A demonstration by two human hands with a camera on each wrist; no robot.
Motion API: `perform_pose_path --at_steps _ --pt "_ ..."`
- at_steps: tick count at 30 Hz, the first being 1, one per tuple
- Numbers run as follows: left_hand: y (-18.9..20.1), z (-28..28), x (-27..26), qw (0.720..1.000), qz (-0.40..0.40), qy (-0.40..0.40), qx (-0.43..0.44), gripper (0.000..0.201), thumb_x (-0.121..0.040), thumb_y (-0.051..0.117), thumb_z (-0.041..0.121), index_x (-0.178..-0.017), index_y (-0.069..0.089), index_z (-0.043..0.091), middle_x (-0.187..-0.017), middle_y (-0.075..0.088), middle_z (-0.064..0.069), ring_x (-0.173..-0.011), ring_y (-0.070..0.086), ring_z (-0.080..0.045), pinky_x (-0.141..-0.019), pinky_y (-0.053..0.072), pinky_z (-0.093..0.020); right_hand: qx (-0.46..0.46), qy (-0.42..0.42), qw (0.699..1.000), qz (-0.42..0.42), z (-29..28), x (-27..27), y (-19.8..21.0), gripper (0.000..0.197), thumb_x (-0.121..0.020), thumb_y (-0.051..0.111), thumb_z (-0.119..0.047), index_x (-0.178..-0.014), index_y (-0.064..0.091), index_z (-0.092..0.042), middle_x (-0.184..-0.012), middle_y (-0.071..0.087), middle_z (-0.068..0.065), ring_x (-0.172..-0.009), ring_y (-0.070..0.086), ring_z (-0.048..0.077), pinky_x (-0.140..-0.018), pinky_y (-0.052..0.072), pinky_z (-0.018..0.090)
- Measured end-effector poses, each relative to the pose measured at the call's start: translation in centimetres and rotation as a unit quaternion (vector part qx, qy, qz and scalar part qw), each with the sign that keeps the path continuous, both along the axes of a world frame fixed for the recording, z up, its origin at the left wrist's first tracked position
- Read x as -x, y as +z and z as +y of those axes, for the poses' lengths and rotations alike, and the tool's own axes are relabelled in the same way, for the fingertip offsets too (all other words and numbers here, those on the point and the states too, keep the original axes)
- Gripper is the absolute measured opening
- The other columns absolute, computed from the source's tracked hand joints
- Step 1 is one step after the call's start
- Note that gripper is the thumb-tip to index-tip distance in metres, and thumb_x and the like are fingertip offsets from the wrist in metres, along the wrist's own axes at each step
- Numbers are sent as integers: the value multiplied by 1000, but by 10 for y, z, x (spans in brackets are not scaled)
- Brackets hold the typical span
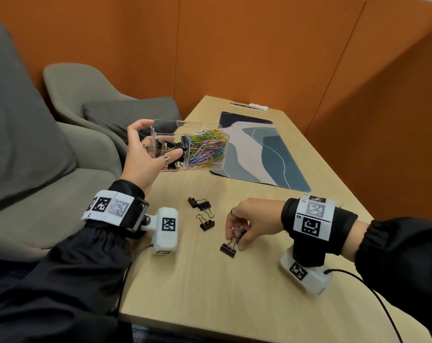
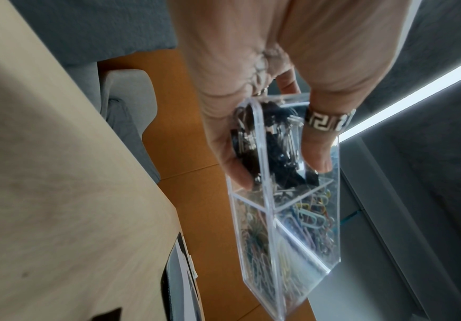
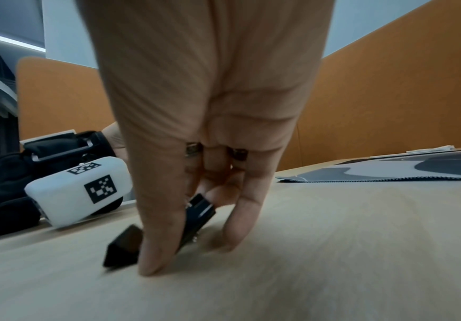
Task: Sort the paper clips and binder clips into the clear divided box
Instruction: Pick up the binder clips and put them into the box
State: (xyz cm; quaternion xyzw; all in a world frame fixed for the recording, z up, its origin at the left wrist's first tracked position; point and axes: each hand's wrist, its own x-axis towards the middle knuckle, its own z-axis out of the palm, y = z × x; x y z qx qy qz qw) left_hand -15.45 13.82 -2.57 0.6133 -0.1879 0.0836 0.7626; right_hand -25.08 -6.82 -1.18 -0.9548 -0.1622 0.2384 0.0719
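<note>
Chairs (image 1: 69,95) in grey stand along the left of the pale wooden counter (image 1: 234,293), with orange walls behind. On the counter's far half lies a desk mat (image 1: 271,154) patterned in blue and grey.

Above the counter's left edge the left hand (image 1: 145,154) holds the clear divided box (image 1: 210,167) in the air, tilted; its grip is closed on the box's near end, thumb on one wall and fingers (image 2: 317,147) on the other. The box's far section is packed with coloured paper clips (image 1: 207,149); the section nearest the palm holds black binder clips (image 1: 177,147).

Nearer the front, the right hand (image 1: 254,219) reaches down to the counter, its grip narrow, fingertips (image 3: 155,260) pinching the wire handles of a binder clip (image 1: 228,249) that lies on the wood. A second black clip (image 3: 200,209) is tucked between the same fingers, up against the palm.

Just left of that hand, loose binder clips lie on the counter: a pair touching each other (image 1: 198,203), and one alone (image 1: 207,222) just in front of them.
</note>
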Motion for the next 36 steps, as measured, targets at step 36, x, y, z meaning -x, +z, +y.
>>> perform_pose_path --at_steps 36 --pt "-4 -1 -3 1000 -7 4 -11 63 -75 68 -9 -107 36 34 -104 65 -9 -104 63 -25 -85 51 -54 -36 53 997 30 8 -2 2 31 -80 72 -26 -109 60 -29 -77 57 -11 -60 47 -2 -65 38 17"
